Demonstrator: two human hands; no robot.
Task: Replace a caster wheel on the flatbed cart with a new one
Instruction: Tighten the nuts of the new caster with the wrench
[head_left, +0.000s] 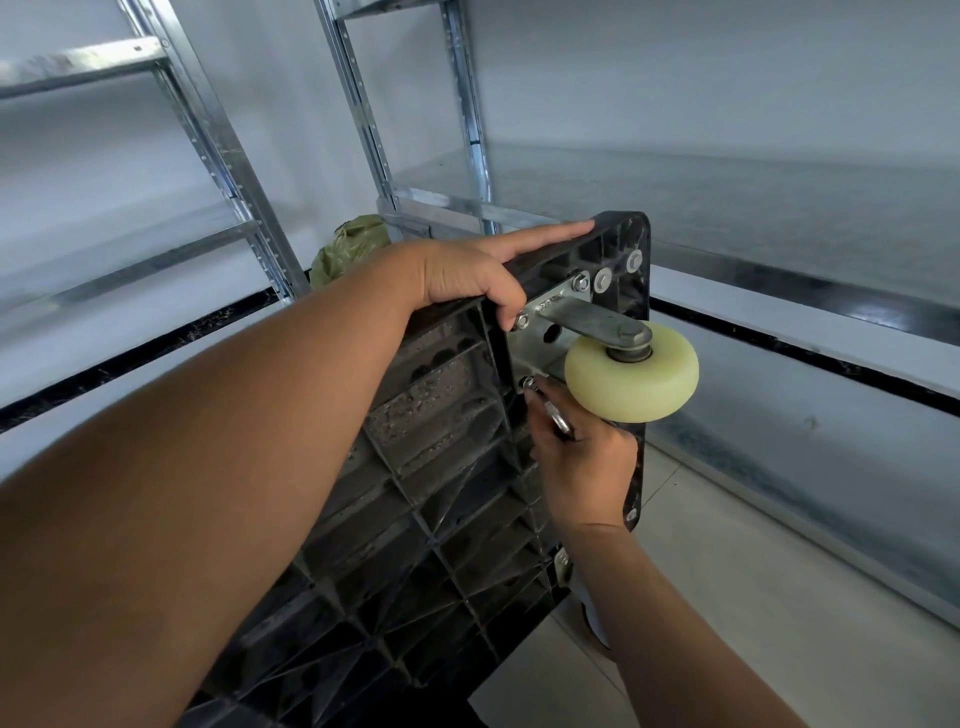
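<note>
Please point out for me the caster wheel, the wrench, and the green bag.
caster wheel (631, 379): head view, on the pale tread face.
wrench (557, 420): head view, on the metal shank above the right hand's fingers.
green bag (349, 248): head view, on its crumpled side behind the cart.

No text or label can be read.
</note>
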